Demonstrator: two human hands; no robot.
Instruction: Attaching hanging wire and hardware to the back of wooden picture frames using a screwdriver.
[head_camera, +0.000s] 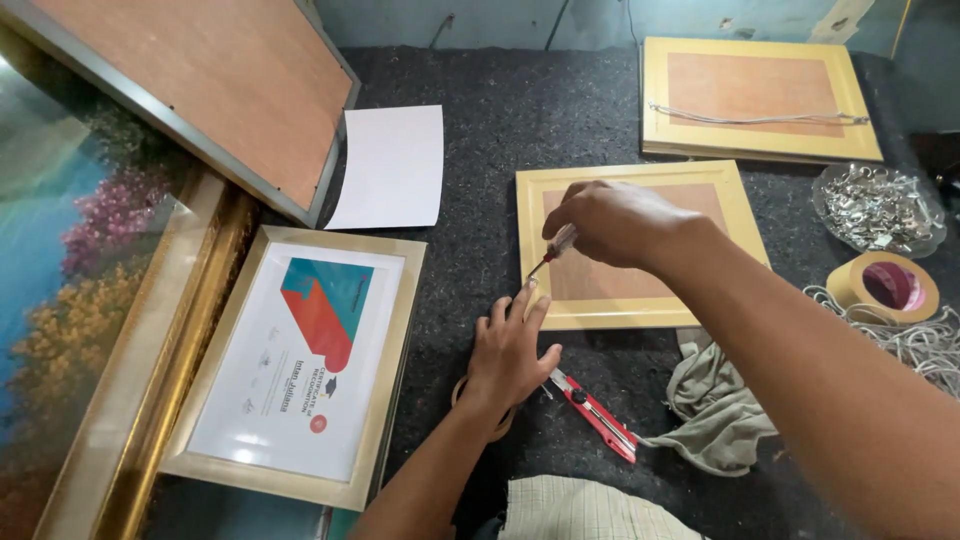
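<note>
The right hand (615, 222) was closed around a small screwdriver (553, 252), its tip pointed down and to the left at the near left corner of a pale yellow picture frame (735, 215) lying face down on the dark felt bench (480, 130). The left hand (510, 350) was laid flat just below that tip, fingers spread and holding nothing, with two fingertips (527, 292) pressed to the frame's corner. What the tip was set on could not be made out.

Just right of the left hand, a red utility knife (595, 412) lay on the bench, with a crumpled grey cloth (718, 405) beyond it. Under the left wrist, a ring of tape was partly hidden. Well to the right of the right hand, a roll of masking tape (880, 285), a bag of metal hardware (878, 205) and loose cord (925, 340) were seen. Above it, a second yellow frame (752, 95) lay face down. Left of the left hand, a gold-framed certificate (300, 365) rested face up.

For this step to be done well, the frame would best be pinned firmly by the flat hand, the driver kept steady on its mark, and the fingertips held clear of the tip in case of a slip.
</note>
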